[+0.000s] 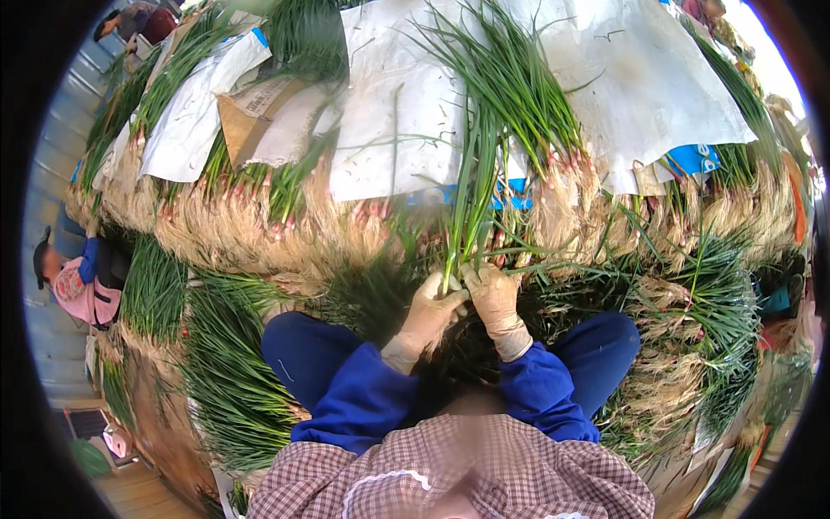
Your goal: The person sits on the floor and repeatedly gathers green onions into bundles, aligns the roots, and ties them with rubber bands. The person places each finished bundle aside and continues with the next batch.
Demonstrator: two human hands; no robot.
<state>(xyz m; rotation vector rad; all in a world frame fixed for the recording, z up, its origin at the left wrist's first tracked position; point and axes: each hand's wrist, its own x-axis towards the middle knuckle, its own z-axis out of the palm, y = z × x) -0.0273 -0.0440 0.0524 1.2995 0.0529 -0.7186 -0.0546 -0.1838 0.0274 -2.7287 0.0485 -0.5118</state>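
Observation:
My left hand [429, 311], in a thin pale glove, closes around the lower stems of a few green onion plants [468, 194], their roots hanging below it. Against the same stems, just to the right, rests my right hand [494, 295], gloved too, its fingertips bent at the plants; whether it grips a stem is unclear. The leaves point away from me over white plastic sheeting [402, 123]. Beyond my hands a larger bunch of green onions [532, 97] lies on the sheeting, pinkish bulbs and pale roots towards me.
Rows of rooted onion bunches [240, 227] line the raised pile ahead. More bunches lie at my left [233, 370] and right [713, 324]. A torn cardboard piece [249, 120] sits on the pile. A person in pink and blue [87, 282] is at the far left; others are near the top corners.

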